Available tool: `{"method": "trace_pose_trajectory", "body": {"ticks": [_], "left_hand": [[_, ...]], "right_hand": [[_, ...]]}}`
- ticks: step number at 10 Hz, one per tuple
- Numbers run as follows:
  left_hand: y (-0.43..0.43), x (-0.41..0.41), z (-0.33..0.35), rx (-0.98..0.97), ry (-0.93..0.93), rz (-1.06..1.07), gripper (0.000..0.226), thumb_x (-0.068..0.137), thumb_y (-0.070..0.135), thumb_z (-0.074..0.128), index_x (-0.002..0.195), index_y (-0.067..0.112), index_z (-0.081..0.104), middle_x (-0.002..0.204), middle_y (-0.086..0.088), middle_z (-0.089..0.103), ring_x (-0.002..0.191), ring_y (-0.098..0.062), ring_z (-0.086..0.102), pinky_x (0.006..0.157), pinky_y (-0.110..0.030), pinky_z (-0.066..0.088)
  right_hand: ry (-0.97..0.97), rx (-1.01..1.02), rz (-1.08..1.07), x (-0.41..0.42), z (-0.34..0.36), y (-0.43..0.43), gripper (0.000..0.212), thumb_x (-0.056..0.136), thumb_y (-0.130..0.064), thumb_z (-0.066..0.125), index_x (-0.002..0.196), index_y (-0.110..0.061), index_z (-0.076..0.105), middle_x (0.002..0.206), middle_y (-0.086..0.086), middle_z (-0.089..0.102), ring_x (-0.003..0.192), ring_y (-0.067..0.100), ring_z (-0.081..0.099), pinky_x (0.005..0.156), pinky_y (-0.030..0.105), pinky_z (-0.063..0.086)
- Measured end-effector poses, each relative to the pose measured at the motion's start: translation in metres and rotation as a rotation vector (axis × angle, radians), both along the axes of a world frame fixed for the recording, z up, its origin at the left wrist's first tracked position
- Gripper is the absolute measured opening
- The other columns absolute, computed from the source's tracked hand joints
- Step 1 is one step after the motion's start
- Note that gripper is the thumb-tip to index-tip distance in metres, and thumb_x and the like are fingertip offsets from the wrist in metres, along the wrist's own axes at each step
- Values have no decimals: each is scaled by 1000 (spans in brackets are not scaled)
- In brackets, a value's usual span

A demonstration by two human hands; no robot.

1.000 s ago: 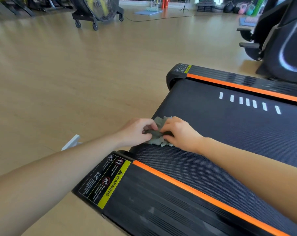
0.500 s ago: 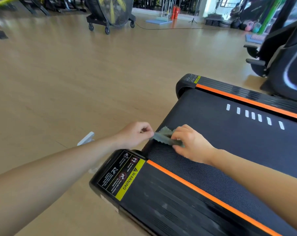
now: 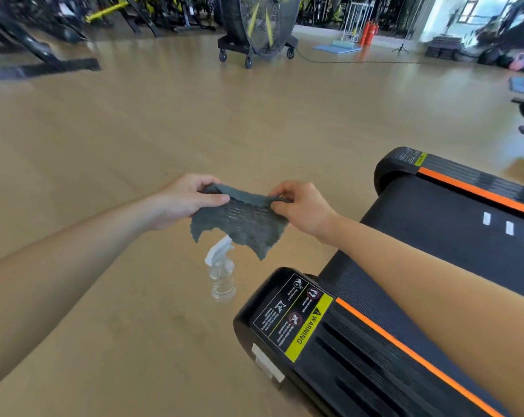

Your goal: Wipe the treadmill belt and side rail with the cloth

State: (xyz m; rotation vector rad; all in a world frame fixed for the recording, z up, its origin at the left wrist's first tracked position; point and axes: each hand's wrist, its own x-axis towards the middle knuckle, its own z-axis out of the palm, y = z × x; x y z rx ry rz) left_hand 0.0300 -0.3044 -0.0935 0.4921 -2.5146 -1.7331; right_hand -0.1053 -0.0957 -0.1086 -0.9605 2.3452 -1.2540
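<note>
The left hand [image 3: 184, 200] comes in from the lower left on a bare forearm, its thumb and fingers pinched closed on the left end of the cloth [image 3: 239, 221]. The cloth is a grey-green, ragged-edged rag stretched flat between both hands in the air above the floor [image 3: 104, 176], clear of the treadmill; its top edge runs taut from one hand to the other and its torn lower edge hangs free below them.

Directly under the cloth, below and between the two hands, a clear spray bottle [image 3: 222, 272] with a white trigger head stands upright on the floor, its nozzle partly hidden behind the hanging edge of the cloth. Far beyond the hands, a large wheeled fan [image 3: 260, 25] stands at the back of the room.

The right hand [image 3: 303, 210] is closed on the right end of the cloth, thumb under and fingers curled over the top edge. Its forearm crosses above the treadmill belt [image 3: 435, 230], which lies to the right of and below this hand, dark and textured, with a row of white marks. The near side rail [image 3: 360, 365], black with an orange stripe and a yellow warning label at its end, sits below the right hand and just right of the bottle. The far side rail [image 3: 465, 179], also orange-striped, lies to the right of the right hand, past the belt.
</note>
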Motion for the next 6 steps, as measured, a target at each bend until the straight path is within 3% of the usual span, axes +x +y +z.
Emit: {"method": "trace_pose_trajectory", "body": {"ticks": [1,2,3,4,5,6], "left_hand": [[-26,21,-14,-22,-65,47,18,95,27,65,107,15,72,99,-2,75,83,-10,70,68,-21,52],[-44,29,-35,-28,-105,98,20,97,33,63,105,17,73,96,2,75,84,-11,71,68,-24,53],[-50,22,-67,-52,-122,195,22,98,30,61,101,11,71,90,-3,71,77,-14,66,65,-26,56],[-57,5,-103,-152,-133,279,25,96,32,63,87,10,69,82,-7,67,76,-22,63,72,-40,58],[-56,-12,-121,-291,-102,373,26,94,35,63,72,21,61,70,3,59,73,-23,59,59,-32,42],[-57,-30,-128,-324,-127,424,10,93,33,60,97,27,66,93,8,68,87,-21,66,70,-31,51]], "right_hand": [[-66,6,11,11,-14,-31,12,89,-8,62,92,-16,70,91,11,72,77,20,64,68,36,56],[-94,27,3,16,-29,-55,13,88,-9,61,90,-18,71,89,10,72,74,18,63,60,28,50],[-92,106,-37,12,-46,-75,14,88,-10,60,88,-19,70,91,8,70,78,21,65,60,29,51],[-90,192,-106,1,-67,-85,17,90,-8,56,86,-18,69,92,6,66,82,27,68,64,36,60],[-134,251,-180,-6,-80,-88,21,93,-4,51,94,-15,69,95,7,64,76,29,71,67,38,62],[-134,291,-193,-12,-87,-89,25,92,-7,52,112,-16,66,115,9,65,97,27,66,78,35,57]]}}
